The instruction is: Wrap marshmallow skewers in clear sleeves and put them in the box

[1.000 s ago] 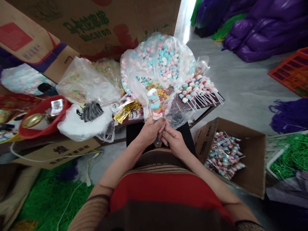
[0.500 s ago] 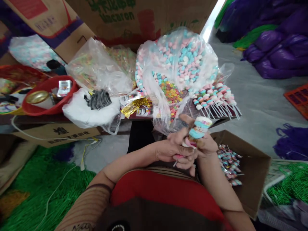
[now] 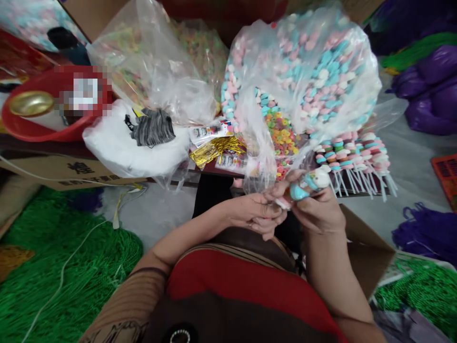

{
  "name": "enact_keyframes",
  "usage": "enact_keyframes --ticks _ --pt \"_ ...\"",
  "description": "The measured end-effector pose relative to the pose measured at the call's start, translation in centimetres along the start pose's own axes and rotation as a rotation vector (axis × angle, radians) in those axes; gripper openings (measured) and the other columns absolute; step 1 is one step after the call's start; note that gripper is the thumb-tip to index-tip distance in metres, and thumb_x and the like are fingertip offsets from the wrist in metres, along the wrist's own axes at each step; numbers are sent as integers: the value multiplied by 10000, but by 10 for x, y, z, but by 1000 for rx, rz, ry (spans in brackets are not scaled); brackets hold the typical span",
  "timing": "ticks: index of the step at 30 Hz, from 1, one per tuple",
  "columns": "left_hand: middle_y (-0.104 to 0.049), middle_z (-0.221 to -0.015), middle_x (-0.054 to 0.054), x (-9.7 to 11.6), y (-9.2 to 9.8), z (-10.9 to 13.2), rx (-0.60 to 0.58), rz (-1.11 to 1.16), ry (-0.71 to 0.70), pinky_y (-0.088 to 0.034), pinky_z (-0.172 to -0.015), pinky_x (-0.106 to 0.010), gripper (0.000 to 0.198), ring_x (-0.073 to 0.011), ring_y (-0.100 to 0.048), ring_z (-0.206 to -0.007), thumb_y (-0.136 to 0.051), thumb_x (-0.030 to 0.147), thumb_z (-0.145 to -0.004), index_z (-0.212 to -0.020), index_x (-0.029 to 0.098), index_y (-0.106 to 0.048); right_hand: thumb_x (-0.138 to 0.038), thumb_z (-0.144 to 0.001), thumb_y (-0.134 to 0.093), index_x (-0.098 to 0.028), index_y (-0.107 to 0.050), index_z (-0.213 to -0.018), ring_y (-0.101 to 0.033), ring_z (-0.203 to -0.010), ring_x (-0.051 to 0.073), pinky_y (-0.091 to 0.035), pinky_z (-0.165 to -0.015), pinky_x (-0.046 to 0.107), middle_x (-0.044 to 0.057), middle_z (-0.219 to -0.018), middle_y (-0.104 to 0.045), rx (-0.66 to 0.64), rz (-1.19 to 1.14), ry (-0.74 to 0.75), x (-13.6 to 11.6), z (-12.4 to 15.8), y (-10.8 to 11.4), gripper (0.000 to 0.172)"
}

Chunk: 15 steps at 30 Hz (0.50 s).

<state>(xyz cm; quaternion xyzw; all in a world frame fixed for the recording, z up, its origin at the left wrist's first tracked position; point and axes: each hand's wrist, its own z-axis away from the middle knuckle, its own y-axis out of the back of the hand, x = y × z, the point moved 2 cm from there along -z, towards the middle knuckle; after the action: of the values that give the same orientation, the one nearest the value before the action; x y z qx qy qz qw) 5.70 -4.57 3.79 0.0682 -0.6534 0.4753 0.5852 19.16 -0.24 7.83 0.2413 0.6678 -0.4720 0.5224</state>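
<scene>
Both hands are closed round a marshmallow candy skewer [image 3: 302, 188] in front of my body. It has blue and white pieces and what looks like a clear wrapper. My left hand [image 3: 257, 212] grips its lower end, fingers curled; the stick is hidden there. My right hand [image 3: 323, 209] holds the candy from the right side, its thumb near the middle. Beyond the hands, several finished-looking marshmallow skewers [image 3: 352, 152] lie with white sticks pointing toward me. An opened plastic bag of ring gummies [image 3: 282, 136] sits just behind the hands.
A big bag of pastel marshmallows [image 3: 332, 71] covers the back of the table. To the left are a white bag [image 3: 132, 159] topped with black-grey strips [image 3: 155, 127], gold twist ties [image 3: 216, 151] and a red basin [image 3: 35, 133]. A cardboard box [image 3: 371, 257] stands below right.
The candy skewer has tipped from nearly upright toward the right. My right hand has shifted right and slightly up. The camera view has moved closer to the table.
</scene>
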Motion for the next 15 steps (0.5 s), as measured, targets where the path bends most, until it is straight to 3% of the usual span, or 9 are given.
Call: enact_keyframes --ticks 2,5,6,8,10,12,15 --pt "-354 -498 87 6 8 0 145 -99 -52 -493 -571 -305 436 -106 -365 -415 -557 627 -935 -834 206 -597 -401 -725 -906 -263 -724 -955 -723 -665 189 -618 -626 337 -7 -769 -759 100 29 64 2 -10 -4 324" --pt "-484 -601 37 16 29 3 601 -525 -183 -460 -661 -287 230 -143 -509 -572 -626 407 -934 -833 207 -578 -393 -805 -845 -258 -700 -885 -749 -771 194 -634 -775 366 -3 -813 -772 300 163 222 17 -29 -17 213" --pt "-514 -633 24 19 36 5 725 -654 -216 -447 -683 -284 178 -151 -537 -617 -656 332 -911 -814 205 -577 -404 -820 -829 -259 -694 -874 -753 -797 198 -631 -808 375 -2 -813 -774 337 221 257 24 -36 -20 206" --pt "-543 -649 18 21 51 14 859 -736 -273 -431 -687 -275 142 -154 -559 -640 -678 275 -890 -803 202 -592 -450 -851 -789 -271 -704 -920 -757 -834 202 -627 -827 382 3 -857 -785 311 312 249 37 -49 -26 210" --pt "-544 -612 35 21 65 25 901 -595 -341 -428 -641 -255 149 -133 -536 -580 -672 337 -917 -865 204 -633 -510 -900 -715 -290 -723 -1036 -757 -857 202 -627 -809 380 12 -938 -794 189 383 183 47 -65 -28 259" --pt "-486 -537 73 26 78 38 935 -314 -436 -434 -586 -237 242 -101 -453 -477 -664 450 -935 -897 212 -643 -517 -952 -632 -292 -727 -1144 -754 -915 211 -622 -835 395 31 -1033 -793 69 539 130 54 -83 -27 311" --pt "-344 -455 114 39 91 55 980 98 -553 -451 -532 -222 352 -65 -330 -382 -668 493 -938 -755 207 -575 -379 -976 -589 -229 -752 -1135 -725 -1054 260 -574 -962 445 88 -1115 -784 -12 1013 128 62 -113 -28 273"
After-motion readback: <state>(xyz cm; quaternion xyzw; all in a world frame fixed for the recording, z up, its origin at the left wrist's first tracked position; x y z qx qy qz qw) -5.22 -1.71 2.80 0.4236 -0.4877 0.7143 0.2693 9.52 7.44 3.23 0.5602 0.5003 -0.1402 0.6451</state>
